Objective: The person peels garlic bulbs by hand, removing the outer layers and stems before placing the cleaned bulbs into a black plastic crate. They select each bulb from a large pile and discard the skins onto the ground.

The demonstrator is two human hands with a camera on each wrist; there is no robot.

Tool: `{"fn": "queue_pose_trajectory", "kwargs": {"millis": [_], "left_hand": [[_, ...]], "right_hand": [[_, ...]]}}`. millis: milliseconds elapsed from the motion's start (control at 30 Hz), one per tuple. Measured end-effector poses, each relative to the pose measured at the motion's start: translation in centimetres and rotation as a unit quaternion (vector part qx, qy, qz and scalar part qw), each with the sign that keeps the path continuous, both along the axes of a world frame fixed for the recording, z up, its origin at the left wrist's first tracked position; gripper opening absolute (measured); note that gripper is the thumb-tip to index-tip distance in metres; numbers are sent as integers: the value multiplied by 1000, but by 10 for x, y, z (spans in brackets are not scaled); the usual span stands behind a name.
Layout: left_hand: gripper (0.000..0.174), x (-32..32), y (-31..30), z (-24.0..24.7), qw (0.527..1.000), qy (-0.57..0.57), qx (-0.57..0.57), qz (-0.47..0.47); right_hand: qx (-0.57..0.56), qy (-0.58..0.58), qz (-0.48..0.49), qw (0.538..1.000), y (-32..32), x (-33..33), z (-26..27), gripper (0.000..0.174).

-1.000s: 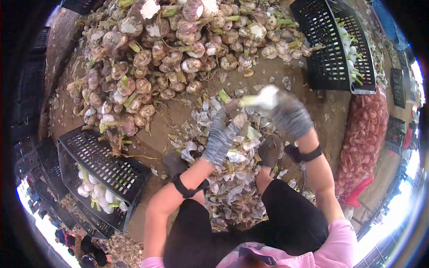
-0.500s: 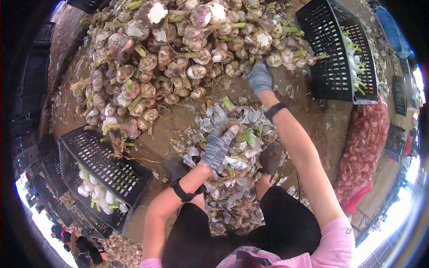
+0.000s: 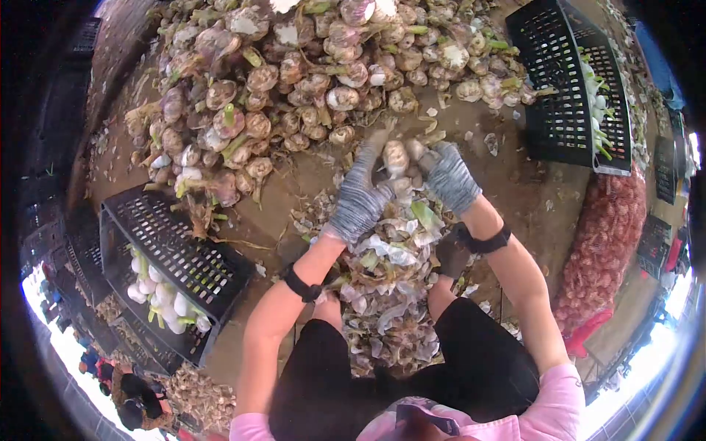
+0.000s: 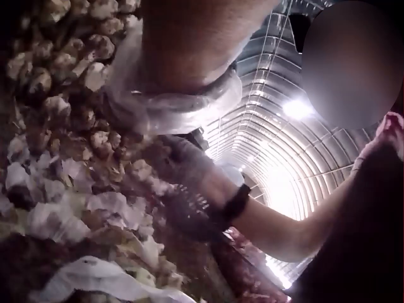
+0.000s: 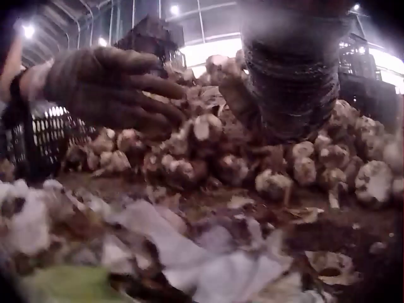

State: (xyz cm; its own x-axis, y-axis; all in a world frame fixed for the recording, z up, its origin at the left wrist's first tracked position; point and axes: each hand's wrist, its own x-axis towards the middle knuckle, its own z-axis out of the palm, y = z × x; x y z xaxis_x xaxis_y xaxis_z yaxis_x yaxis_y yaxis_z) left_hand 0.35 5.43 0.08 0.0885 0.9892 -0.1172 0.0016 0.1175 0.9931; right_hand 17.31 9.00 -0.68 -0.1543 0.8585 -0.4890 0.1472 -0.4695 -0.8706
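Between the two gloved hands in the head view is a garlic bulb (image 3: 396, 158), somewhat blurred. My right hand (image 3: 450, 178) pinches it from the right side with curled fingers. On the other side, my left hand (image 3: 360, 197) is beside the bulb; in the right wrist view the left hand's fingers (image 5: 148, 88) reach out nearly straight. The right hand (image 5: 290, 76) hangs from the top of that view, partly hiding what it holds. Loose white peelings (image 3: 390, 253) lie below both hands. A large heap of unpeeled garlic (image 3: 294, 81) is beyond them.
Black crates with clean white garlic stand at the left (image 3: 176, 246) and upper right (image 3: 548, 81). A red mesh sack (image 3: 603, 242) full of bulbs lies at the right. Black-clad knees (image 3: 478, 353) frame the peelings.
My right hand has come back from the heap's edge toward the left hand with a bulb. The left hand has moved slightly up. The white bulb seen earlier in the right hand is gone from it.
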Motion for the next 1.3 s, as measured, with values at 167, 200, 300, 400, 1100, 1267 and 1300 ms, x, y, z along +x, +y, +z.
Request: {"fn": "queue_pose_trajectory", "kwargs": {"millis": [167, 200, 300, 400, 1100, 1267, 1300], "left_hand": [[66, -6, -6, 2, 979, -181, -86, -32], [66, -8, -8, 2, 976, -190, -103, -38], [52, -10, -13, 15, 975, -193, -102, -29], [43, -19, -16, 8, 968, -201, -148, -25], [41, -15, -29, 2, 992, 94, -46, -74], [38, -17, -28, 4, 993, 91, -30, -71], [37, -18, -26, 7, 991, 103, -32, -77]], "right_hand": [[192, -36, 122, 973, -8, -4, 19, 30], [193, -37, 122, 973, -9, -5, 23, 30], [65, 19, 80, 994, -11, -7, 38, 26], [10, 14, 122, 992, -18, -8, 44, 25], [142, -159, 187, 959, -49, -20, 31, 34], [198, -194, 182, 944, -51, -23, 30, 34], [162, -159, 121, 966, -52, -25, 40, 32]]}}
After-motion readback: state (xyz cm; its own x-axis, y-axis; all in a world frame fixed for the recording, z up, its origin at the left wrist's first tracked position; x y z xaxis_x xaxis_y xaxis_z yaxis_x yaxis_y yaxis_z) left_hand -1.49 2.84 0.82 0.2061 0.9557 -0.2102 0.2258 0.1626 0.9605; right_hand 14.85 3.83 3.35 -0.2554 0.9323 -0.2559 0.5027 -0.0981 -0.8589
